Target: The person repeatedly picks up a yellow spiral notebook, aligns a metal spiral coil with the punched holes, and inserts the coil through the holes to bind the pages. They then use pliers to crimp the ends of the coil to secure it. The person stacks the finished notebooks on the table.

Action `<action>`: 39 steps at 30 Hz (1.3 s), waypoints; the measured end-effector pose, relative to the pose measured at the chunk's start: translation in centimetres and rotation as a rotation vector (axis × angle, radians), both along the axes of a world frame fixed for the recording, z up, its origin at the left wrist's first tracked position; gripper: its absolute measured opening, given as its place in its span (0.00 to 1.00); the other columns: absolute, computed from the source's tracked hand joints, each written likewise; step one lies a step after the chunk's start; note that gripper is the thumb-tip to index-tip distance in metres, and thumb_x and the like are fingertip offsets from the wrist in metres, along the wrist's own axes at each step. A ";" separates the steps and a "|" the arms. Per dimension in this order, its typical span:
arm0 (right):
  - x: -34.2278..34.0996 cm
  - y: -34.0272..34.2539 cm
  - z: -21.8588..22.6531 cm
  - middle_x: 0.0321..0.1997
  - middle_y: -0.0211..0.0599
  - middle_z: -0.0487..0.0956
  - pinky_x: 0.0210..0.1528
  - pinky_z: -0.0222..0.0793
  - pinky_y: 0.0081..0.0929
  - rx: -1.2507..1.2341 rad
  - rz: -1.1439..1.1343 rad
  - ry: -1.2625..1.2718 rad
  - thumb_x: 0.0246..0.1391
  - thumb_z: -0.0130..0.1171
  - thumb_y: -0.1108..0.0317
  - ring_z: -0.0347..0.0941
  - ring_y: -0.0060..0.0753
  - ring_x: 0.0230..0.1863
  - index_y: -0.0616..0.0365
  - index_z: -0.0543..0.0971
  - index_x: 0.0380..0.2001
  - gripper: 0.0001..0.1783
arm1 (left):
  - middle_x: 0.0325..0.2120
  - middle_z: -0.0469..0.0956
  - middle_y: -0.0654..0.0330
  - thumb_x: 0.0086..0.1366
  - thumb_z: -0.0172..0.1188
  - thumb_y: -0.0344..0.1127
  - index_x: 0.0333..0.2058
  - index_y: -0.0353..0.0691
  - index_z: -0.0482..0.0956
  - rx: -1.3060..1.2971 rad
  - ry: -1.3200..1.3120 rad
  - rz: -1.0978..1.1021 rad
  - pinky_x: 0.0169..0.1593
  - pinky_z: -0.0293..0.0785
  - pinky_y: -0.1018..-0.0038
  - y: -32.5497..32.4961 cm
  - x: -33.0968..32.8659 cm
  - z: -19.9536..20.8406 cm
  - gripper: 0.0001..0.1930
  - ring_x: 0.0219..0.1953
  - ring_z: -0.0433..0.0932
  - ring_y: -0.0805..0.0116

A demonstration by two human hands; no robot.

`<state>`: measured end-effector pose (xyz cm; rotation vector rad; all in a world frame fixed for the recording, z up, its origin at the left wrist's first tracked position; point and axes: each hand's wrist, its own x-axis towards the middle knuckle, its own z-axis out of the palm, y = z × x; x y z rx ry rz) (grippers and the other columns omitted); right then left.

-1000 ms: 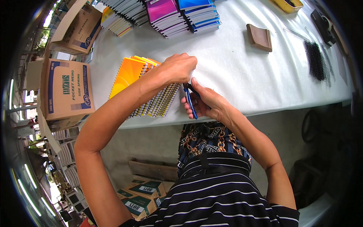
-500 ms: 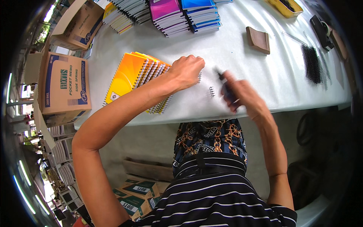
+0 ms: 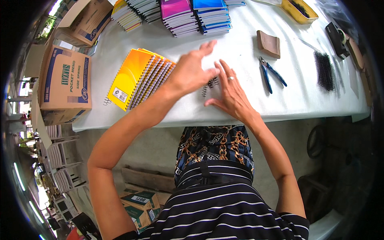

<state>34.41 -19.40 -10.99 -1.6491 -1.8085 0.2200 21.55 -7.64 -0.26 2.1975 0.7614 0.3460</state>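
My left hand (image 3: 190, 72) is just right of a fanned stack of yellow-orange spiral notebooks (image 3: 128, 80), its fingers stretched out and away from them. My right hand (image 3: 232, 94) faces it with fingers spread, low over the white-covered table. Between the two hands lie short dark pieces of wire coil (image 3: 205, 90), partly hidden by my fingers. To the right of my right hand, blue-handled cutting pliers (image 3: 265, 77) rest on the tabletop with their handles apart. Neither hand grips anything that shows.
Stacks of purple notebooks (image 3: 176, 10) and blue notebooks (image 3: 211, 16) stand at the back. A brown curved block (image 3: 268, 45) lies beyond the pliers. Dark wire coils (image 3: 325, 72), a tape dispenser (image 3: 337, 40) and a yellow tray (image 3: 298, 15) are rightward. A cardboard box (image 3: 66, 80) stands left.
The pliers have left my right hand and now lie on the table. That hand has moved left to the coil pieces. My left hand has opened from a closed shape.
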 end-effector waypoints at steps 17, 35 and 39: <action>5.0 0.7 0.0 0.34 0.36 0.75 0.34 0.73 0.28 0.218 0.082 -0.488 0.57 0.59 0.64 0.72 0.30 0.36 0.57 0.73 0.36 0.10 | 0.68 0.55 0.45 0.70 0.51 0.28 0.67 0.29 0.53 0.445 -0.794 0.958 0.71 0.48 0.61 -7.8 -15.6 1.0 0.30 0.71 0.52 0.54; 53.1 18.5 10.9 0.57 0.59 0.73 0.60 0.65 0.42 -0.080 -0.777 -0.199 0.60 0.40 0.30 0.70 0.56 0.59 0.61 0.67 0.60 0.44 | 0.64 0.57 0.35 0.54 0.73 0.40 0.63 0.23 0.56 0.193 0.115 1.113 0.70 0.45 0.56 -10.6 -13.8 -12.9 0.46 0.67 0.54 0.43; 53.6 18.2 9.0 0.66 0.59 0.64 0.69 0.51 0.48 0.032 -0.813 -0.088 0.57 0.35 0.24 0.58 0.58 0.69 0.61 0.61 0.66 0.52 | 0.61 0.61 0.36 0.53 0.74 0.39 0.61 0.25 0.62 0.085 -0.028 1.145 0.68 0.49 0.55 -10.0 -13.3 -12.2 0.42 0.64 0.58 0.43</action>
